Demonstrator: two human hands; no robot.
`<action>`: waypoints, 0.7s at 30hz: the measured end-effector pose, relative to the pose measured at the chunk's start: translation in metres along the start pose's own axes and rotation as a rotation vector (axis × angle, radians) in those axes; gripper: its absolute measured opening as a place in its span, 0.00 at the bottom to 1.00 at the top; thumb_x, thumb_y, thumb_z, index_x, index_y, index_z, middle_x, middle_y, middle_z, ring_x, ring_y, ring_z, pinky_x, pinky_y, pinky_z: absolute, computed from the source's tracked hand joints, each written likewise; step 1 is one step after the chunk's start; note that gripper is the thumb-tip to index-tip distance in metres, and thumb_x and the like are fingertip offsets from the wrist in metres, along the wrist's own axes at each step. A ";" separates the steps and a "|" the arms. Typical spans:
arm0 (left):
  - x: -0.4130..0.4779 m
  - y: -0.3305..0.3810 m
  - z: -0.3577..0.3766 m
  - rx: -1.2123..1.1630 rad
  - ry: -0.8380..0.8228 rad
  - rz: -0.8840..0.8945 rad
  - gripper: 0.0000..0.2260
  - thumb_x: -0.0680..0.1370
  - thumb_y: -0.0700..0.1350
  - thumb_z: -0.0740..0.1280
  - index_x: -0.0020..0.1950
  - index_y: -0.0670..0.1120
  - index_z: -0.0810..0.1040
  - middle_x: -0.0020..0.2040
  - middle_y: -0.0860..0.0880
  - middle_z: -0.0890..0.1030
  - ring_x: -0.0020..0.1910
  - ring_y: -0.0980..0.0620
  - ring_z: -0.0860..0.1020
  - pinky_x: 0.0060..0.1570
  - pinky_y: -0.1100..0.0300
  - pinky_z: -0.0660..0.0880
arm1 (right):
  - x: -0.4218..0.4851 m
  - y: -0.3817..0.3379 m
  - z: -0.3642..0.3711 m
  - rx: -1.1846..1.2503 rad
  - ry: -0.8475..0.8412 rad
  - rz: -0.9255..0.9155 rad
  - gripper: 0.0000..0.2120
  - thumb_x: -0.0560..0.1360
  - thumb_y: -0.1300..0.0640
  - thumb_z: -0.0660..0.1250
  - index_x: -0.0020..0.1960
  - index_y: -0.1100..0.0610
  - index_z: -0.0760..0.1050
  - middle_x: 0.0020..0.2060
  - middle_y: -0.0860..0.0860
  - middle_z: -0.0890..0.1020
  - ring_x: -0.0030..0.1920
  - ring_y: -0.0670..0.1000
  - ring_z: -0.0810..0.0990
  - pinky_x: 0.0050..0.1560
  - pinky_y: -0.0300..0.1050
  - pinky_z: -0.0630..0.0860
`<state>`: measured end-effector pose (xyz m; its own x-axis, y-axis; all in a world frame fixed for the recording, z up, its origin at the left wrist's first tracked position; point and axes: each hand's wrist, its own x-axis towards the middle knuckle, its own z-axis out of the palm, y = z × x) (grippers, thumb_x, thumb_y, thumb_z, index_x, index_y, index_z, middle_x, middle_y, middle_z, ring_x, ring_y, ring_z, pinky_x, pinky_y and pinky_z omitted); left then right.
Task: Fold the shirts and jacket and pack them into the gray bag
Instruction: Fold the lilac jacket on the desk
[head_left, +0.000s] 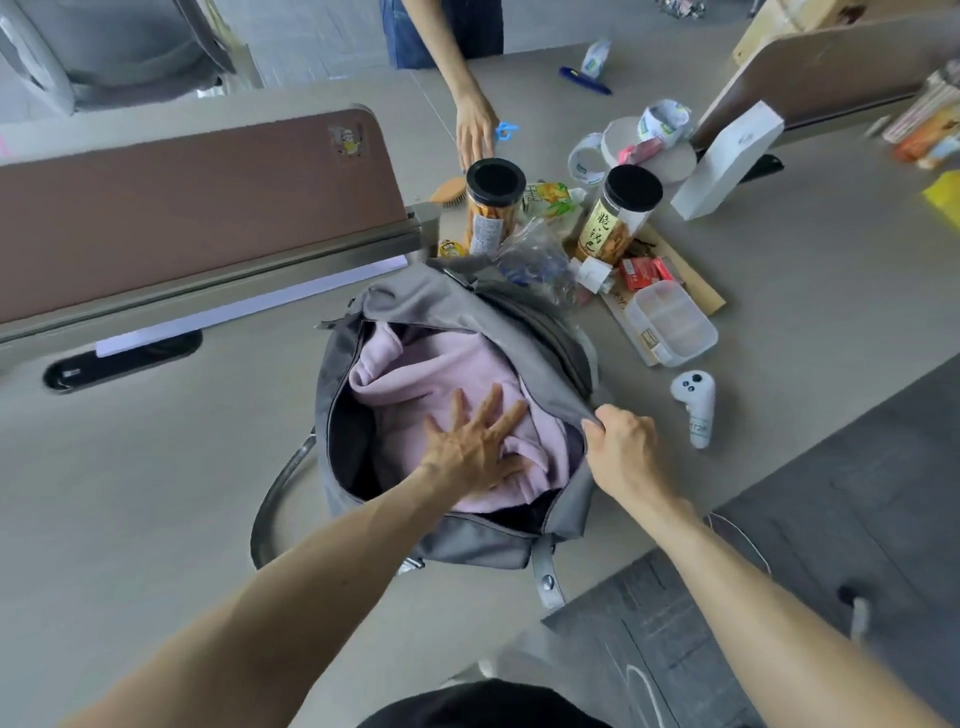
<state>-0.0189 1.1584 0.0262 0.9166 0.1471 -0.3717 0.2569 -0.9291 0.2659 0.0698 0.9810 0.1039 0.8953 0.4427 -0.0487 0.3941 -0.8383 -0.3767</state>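
Head view, packing stage. Gray bag: on the table, mouth unzipped and wide. Pink garment: inside the bag, bunched, filling most of the opening; a darker layer shows beneath at the near edge. Left hand: flat, fingers spread, gripping nothing, pressing down on the pink garment. Right hand: clenched on the bag's right rim, holding the mouth apart. Jars, a clear box and a white controller: beyond and beside the bag, untouched. Another person's hand rests at the far side. Step judged: tamping the load. Next move likely calls for flattening the bunched cloth below the zipper line, then drawing both rims together to close.
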 end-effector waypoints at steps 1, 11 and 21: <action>0.004 0.002 0.001 0.011 0.004 -0.007 0.35 0.78 0.70 0.55 0.80 0.63 0.44 0.82 0.54 0.43 0.79 0.34 0.45 0.64 0.24 0.58 | 0.000 0.003 -0.001 0.012 0.005 0.007 0.17 0.77 0.62 0.67 0.34 0.56 0.62 0.29 0.65 0.77 0.32 0.65 0.73 0.36 0.48 0.59; 0.006 -0.004 -0.020 -0.020 -0.026 0.011 0.36 0.76 0.72 0.55 0.79 0.65 0.44 0.82 0.57 0.46 0.80 0.41 0.47 0.70 0.32 0.56 | -0.016 0.004 0.005 -0.028 -0.139 0.035 0.11 0.81 0.57 0.61 0.40 0.56 0.65 0.40 0.65 0.80 0.44 0.65 0.77 0.37 0.48 0.60; -0.036 -0.043 -0.109 -0.087 0.251 0.140 0.41 0.70 0.74 0.52 0.80 0.55 0.60 0.80 0.48 0.62 0.79 0.47 0.59 0.76 0.47 0.59 | 0.012 -0.031 -0.046 -0.026 -0.107 -0.005 0.18 0.78 0.42 0.60 0.60 0.49 0.78 0.48 0.52 0.84 0.53 0.59 0.80 0.45 0.48 0.74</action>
<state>-0.0291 1.2299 0.1249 0.9892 0.1091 -0.0978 0.1384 -0.9153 0.3782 0.0780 0.9972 0.1575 0.8667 0.4772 -0.1456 0.4050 -0.8433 -0.3532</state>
